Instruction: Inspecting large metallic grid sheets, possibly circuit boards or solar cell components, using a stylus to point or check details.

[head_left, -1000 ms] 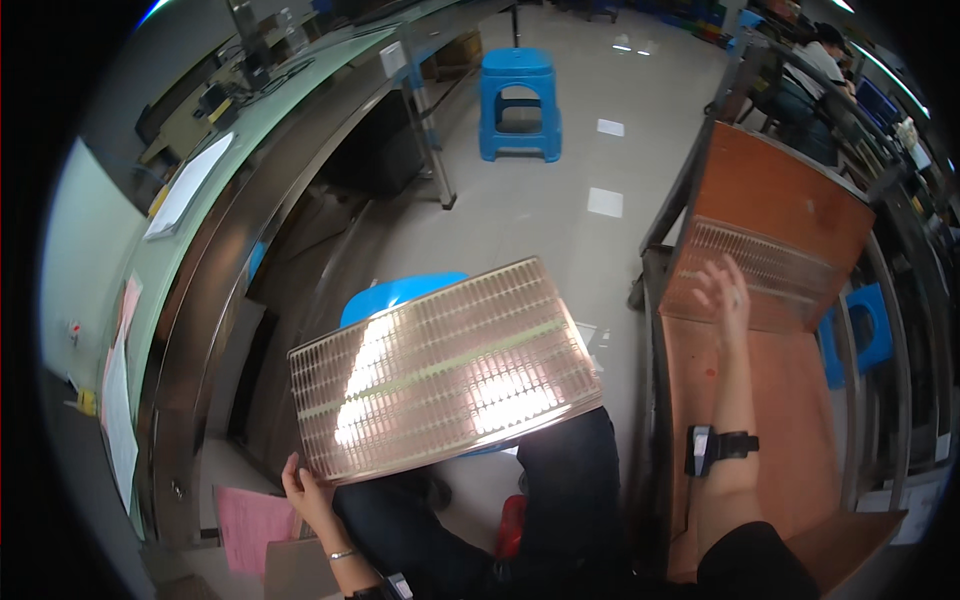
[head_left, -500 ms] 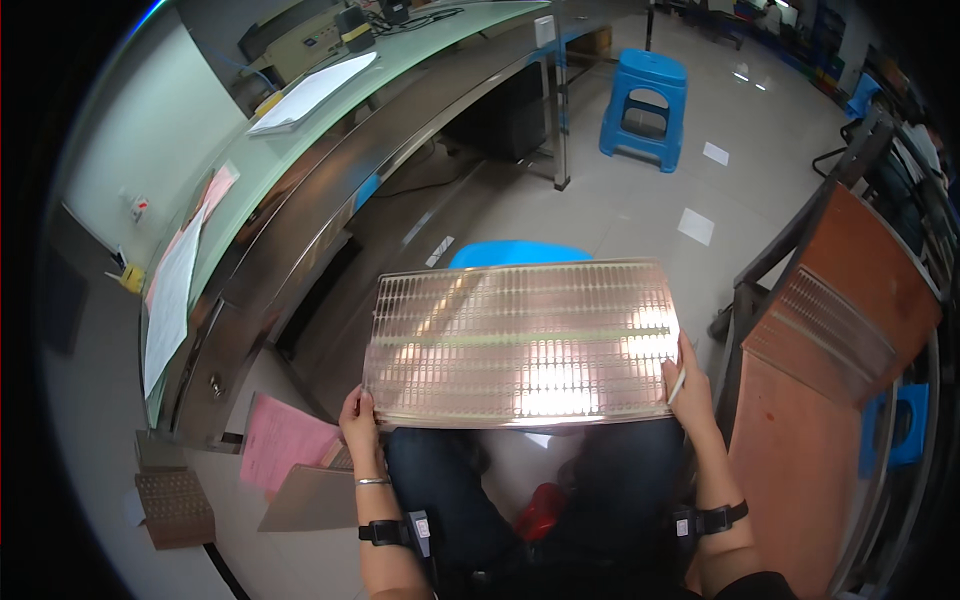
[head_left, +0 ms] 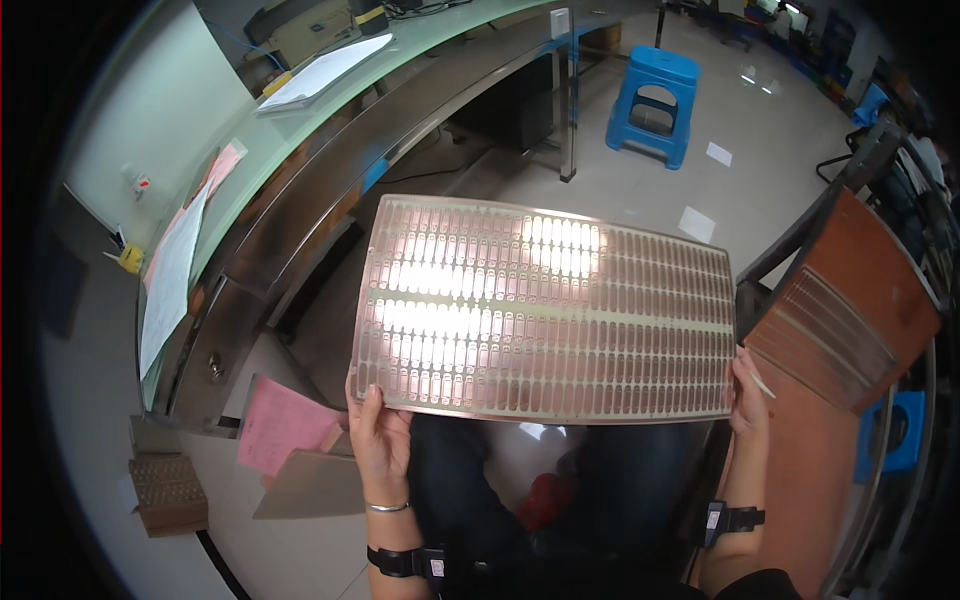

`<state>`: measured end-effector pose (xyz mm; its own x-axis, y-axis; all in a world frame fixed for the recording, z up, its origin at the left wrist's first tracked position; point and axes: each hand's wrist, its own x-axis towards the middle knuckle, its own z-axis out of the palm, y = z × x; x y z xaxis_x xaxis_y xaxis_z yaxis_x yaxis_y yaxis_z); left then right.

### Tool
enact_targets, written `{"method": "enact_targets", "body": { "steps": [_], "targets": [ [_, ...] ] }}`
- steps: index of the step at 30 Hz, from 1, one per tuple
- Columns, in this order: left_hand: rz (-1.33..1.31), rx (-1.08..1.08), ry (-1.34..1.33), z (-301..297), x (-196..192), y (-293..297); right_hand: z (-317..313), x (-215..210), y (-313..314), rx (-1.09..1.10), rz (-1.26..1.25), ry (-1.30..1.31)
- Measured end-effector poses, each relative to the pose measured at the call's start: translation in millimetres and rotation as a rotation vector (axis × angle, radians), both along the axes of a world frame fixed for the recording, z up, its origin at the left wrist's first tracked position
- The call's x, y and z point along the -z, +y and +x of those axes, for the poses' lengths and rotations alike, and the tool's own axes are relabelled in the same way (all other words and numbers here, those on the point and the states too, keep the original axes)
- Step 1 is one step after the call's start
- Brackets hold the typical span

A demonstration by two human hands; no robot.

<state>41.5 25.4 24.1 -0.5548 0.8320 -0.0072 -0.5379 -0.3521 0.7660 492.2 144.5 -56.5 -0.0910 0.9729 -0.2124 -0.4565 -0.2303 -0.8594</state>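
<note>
Over my lap I hold a wide, shiny copper-coloured circuit board panel [head_left: 610, 350], patterned with rows of small elongated shapes and a pale strip across its middle. Bright reflections lie on its left half. My left hand [head_left: 383, 450] is closed on the lower left corner, thumb on the front face and fingers mostly hidden behind. At the lower right edge, my right hand [head_left: 747, 405] grips the panel. A slim white stick-like object [head_left: 762, 384] pokes out from that hand; its kind cannot be made out.
A glass-topped desk [head_left: 310, 130] with papers [head_left: 325, 75] curves along the left. Blue stools [head_left: 655, 105] stand ahead and at the right. More copper-coloured panels [head_left: 830, 300] lean on a dark rack to my right. A pink sheet [head_left: 285, 420] sits by a carton at lower left.
The panel has been raised and moved to the right, its right side now tilted lower. Both hands moved with it, and the blue stool seat behind it is now covered.
</note>
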Motion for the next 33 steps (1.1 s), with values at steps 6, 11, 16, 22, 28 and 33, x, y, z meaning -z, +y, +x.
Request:
{"method": "enact_targets", "body": {
  "steps": [6,11,16,22,28,33],
  "targets": [
    [0.047,0.05,-0.138,8.0,-0.5,19.4,11.8,-16.5,-21.5,0.112,-0.041,0.089],
    [0.122,0.196,-0.182,99.1,-12.2,38.4,-44.5,-10.0,-37.7,0.203,0.0,0.174],
    [-0.032,0.33,-0.14,148.3,-6.6,37.4,-102.0,-33.9,-73.8,-0.174,-0.047,0.395],
    [-0.045,0.477,-0.1,109.6,-21.9,34.8,-43.2,-59.3,-26.4,-0.073,0.095,0.566],
    [-0.164,0.469,0.106,110.9,-16.4,40.6,-56.2,-91.6,-13.1,-0.166,0.154,0.031],
    [-0.213,0.388,0.232,111.6,-20.4,52.3,-61.4,-99.0,-14.4,-0.198,0.209,-0.148]
  ]
}}
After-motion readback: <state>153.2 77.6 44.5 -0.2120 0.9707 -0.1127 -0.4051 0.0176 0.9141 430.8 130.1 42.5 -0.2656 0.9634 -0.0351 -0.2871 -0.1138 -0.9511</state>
